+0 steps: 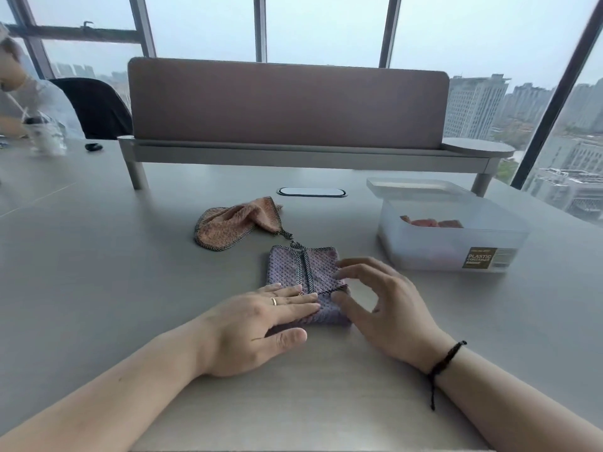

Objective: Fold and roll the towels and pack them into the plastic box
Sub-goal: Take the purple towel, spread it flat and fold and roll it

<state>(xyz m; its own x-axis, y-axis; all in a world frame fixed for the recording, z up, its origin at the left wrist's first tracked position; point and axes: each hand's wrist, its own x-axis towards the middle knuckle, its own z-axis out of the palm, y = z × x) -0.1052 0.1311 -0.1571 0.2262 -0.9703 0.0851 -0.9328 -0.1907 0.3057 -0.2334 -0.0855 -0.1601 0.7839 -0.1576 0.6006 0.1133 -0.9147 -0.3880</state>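
Observation:
A purple towel (318,272) lies folded into a narrow strip on the grey table (130,272), its near end turned into a small roll. My left hand (257,324) lies flat on the roll's left side, fingers together. My right hand (385,305) curls over the right edge, thumb against the roll and fingertips on the fold. An orange towel (228,223) lies crumpled beyond it to the left. The clear plastic box (456,243) stands open at the right with pink rolled towels (430,222) inside.
The box lid (414,187) lies behind the box. A desk divider (287,106) on a raised shelf crosses the back of the table. A cable port (311,192) sits in the table. Another person (29,102) and a bottle (45,135) are at the far left.

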